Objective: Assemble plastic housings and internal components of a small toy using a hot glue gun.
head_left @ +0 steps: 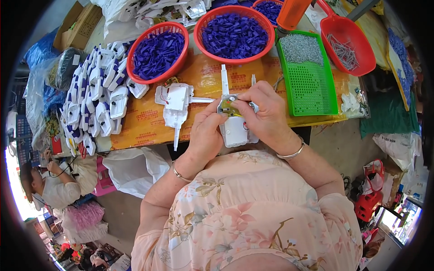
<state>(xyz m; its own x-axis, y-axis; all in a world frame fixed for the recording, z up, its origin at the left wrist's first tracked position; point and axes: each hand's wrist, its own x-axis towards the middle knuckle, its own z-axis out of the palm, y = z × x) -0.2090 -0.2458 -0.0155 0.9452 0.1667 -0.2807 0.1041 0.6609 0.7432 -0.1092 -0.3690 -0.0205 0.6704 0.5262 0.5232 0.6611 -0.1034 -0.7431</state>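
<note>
At the table's near edge, both my hands work on a white plastic shell (235, 132) with a long narrow arm pointing away from me. A small greenish-yellow circuit board (224, 108) sits in its upper part. My left hand (206, 128) grips the shell's left side, thumb and forefinger beside the board. My right hand (270, 113) is closed, its thumb and forefinger pinching at the board's right edge; the fingertips hide part of it. A red wire shows under the right hand. To the left lies another white shell (175, 108) with a board and wires at its far end.
Red baskets of purple plastic parts (157, 55) (234, 35) stand beyond my hands. A green tray (312, 88) of small metal screws, a red scoop (347, 44) and an orange-handled tool (293, 16) are at the right. White-and-purple assemblies (97, 86) pile up left; a person (52, 183) sits farther left.
</note>
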